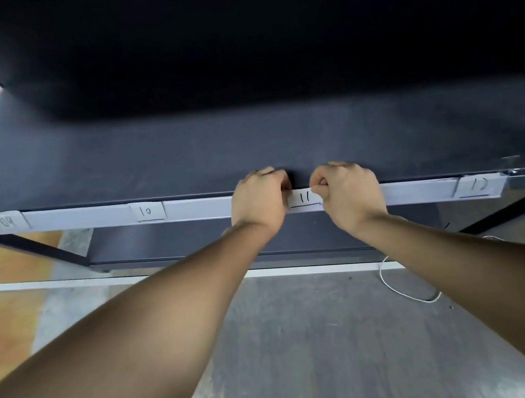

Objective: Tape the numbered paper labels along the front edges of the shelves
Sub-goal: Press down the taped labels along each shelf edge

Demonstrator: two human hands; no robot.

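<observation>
Dark shelf [248,147], bare on top, with a pale strip [91,216] along its front edge carrying paper labels "09" [7,221], "10" [148,211], "11" [304,198] and "12" [479,186]. The left hand [259,199] and right hand [347,190], fingers curled, press on either end of label "11". Below lie grey floor [305,342] and a white cord [404,287]; the shelf's recess is too dark to read.

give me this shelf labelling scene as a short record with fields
labels on edge: 09, 10, 11, 12
shelf edge: pale strip along the front
left hand: pressing left end of label 11
right hand: pressing right end of label 11
shelf top: dark, bare where visible
floor: white cord
</observation>
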